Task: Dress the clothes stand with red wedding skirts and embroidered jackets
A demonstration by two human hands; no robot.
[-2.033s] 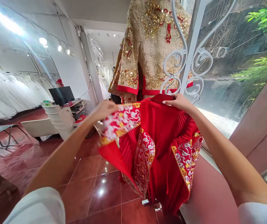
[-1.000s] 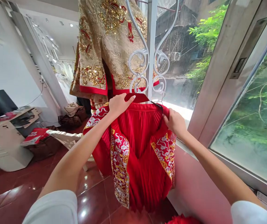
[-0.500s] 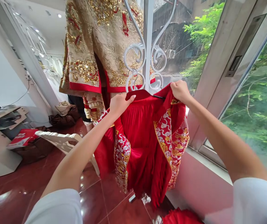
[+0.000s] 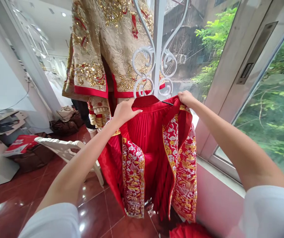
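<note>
Head view: 2 bare hands are engaged on 1 red garment [image 4: 148, 124], which hangs between and below them. Left hand [image 4: 125, 113] is closed over its upper edge at the near end of the hanger [image 4: 145, 101], thumb across the front. Right hand [image 4: 186, 98] pinches the opposite upper corner. White stand [image 4: 158, 49] rises behind the gap between both hands; whether the hook [image 4: 145, 82] bears on it cannot be told. Gold jacket [image 4: 127, 59] hangs above and behind the left hand. Chair [image 4: 64, 148] stands below and left of that hand. Red bundle [image 4: 188, 230] lies well below the right hand.
</note>
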